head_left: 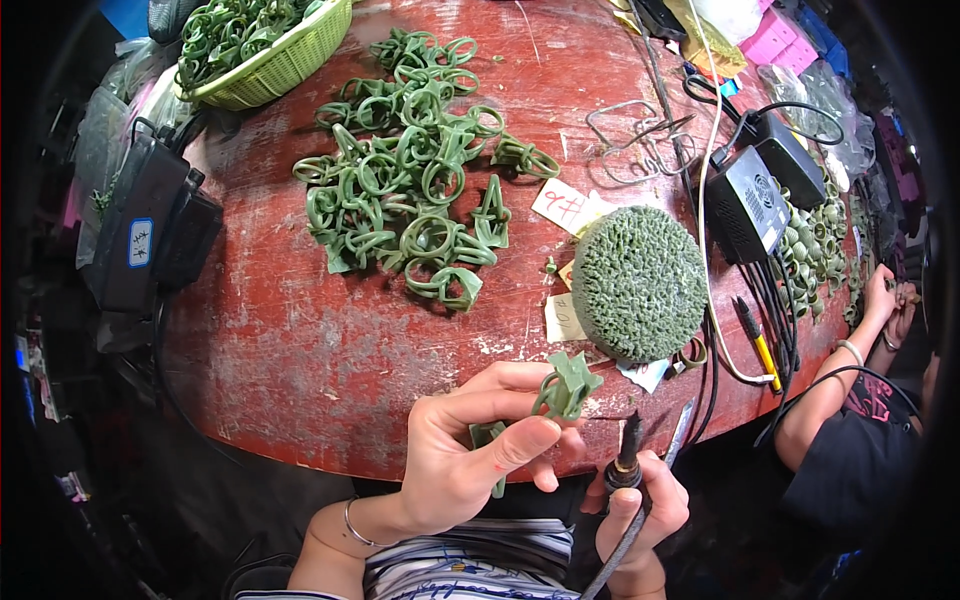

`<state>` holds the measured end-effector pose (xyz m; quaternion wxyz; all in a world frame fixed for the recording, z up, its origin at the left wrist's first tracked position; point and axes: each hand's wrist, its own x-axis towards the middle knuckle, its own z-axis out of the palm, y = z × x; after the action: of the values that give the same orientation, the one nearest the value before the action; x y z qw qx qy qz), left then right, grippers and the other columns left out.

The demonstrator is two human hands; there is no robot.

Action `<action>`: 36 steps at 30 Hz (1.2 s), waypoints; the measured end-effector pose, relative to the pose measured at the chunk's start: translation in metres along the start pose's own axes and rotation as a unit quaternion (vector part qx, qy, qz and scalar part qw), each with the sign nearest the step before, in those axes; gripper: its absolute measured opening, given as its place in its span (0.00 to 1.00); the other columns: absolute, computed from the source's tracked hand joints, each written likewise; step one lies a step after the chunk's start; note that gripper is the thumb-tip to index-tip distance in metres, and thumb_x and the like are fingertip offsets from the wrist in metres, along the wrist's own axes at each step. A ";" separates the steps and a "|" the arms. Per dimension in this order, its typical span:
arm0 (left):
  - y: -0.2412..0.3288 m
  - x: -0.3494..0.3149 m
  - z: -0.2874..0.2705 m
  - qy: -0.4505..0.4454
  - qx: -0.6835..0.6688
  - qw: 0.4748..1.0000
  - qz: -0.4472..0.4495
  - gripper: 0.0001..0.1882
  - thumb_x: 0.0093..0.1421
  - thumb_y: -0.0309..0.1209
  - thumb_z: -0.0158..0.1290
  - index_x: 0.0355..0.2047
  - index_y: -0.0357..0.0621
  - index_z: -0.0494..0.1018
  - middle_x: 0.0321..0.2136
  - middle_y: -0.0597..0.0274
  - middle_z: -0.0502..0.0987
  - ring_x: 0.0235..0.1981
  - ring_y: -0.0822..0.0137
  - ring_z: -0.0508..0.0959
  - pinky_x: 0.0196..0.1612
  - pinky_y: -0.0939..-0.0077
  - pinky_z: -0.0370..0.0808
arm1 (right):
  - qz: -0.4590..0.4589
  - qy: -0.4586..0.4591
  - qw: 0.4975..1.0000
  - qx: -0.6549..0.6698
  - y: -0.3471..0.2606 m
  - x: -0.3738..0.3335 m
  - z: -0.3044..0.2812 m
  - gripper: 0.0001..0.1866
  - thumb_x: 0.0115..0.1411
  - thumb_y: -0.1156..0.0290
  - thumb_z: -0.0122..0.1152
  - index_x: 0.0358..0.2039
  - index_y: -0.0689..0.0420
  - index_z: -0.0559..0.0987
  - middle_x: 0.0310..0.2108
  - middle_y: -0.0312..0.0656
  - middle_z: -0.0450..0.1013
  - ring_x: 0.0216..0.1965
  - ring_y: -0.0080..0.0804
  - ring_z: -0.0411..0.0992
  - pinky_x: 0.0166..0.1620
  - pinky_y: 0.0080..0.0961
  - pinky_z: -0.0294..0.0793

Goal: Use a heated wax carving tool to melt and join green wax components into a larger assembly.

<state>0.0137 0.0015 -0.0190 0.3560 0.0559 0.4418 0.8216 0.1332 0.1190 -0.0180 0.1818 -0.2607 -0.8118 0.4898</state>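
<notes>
Between the thumb and fingers of my left hand (pixel 455 450) is a green wax ring (pixel 568 387) with thin, ragged sheets on it. More green material (pixel 486 433) shows in the palm, partly hidden by the fingers. My right hand (pixel 655 500) grips a soldering iron (pixel 627 462) like a pen. Its dark tip points up, close to the ring and apart from it, and a grey cord runs down from the handle. Just beyond both hands sits a round green textured block (pixel 642 285). A loose pile of similar green rings (pixel 400 180) covers the table's middle left.
A yellow-green basket (pixel 275 75) of rings stands far left on the red table (pixel 270 350). Black power boxes (pixel 745 205), cables, a yellow-handled tool (pixel 765 350), bent wire (pixel 635 150) and paper tags (pixel 565 205) lie about. At right, another person's hands (pixel 880 300) work by small rings (pixel 805 250).
</notes>
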 end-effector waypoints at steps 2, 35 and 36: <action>0.001 0.000 0.000 -0.005 -0.011 1.000 -0.003 0.10 0.56 0.25 0.50 0.36 0.30 0.72 0.42 0.50 0.68 0.28 0.69 0.76 0.26 0.83 0.76 | -0.037 -0.008 0.999 -0.022 0.000 0.001 0.002 0.30 0.58 0.45 0.42 0.22 0.66 0.68 0.11 0.36 0.64 0.10 0.21 0.64 0.14 0.14 0.59; 0.005 0.002 0.003 0.002 -0.026 0.999 -0.047 0.10 0.58 0.23 0.47 0.36 0.27 0.72 0.42 0.51 0.67 0.28 0.69 0.76 0.23 0.84 0.73 | -0.032 -0.017 0.998 -0.058 0.006 0.002 0.001 0.32 0.56 0.43 0.44 0.21 0.66 0.69 0.12 0.36 0.65 0.10 0.21 0.65 0.13 0.13 0.60; 0.004 0.002 0.004 0.005 -0.026 0.999 -0.041 0.10 0.58 0.23 0.47 0.37 0.27 0.72 0.42 0.51 0.67 0.28 0.69 0.76 0.24 0.84 0.73 | -0.031 -0.020 0.998 -0.060 0.005 0.002 0.000 0.32 0.56 0.43 0.44 0.21 0.66 0.69 0.12 0.36 0.65 0.10 0.21 0.65 0.13 0.13 0.60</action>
<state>0.0115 0.0038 -0.0137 0.3886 0.0242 0.4242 0.8176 0.1328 0.1222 -0.0229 0.1646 -0.2356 -0.8510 0.4396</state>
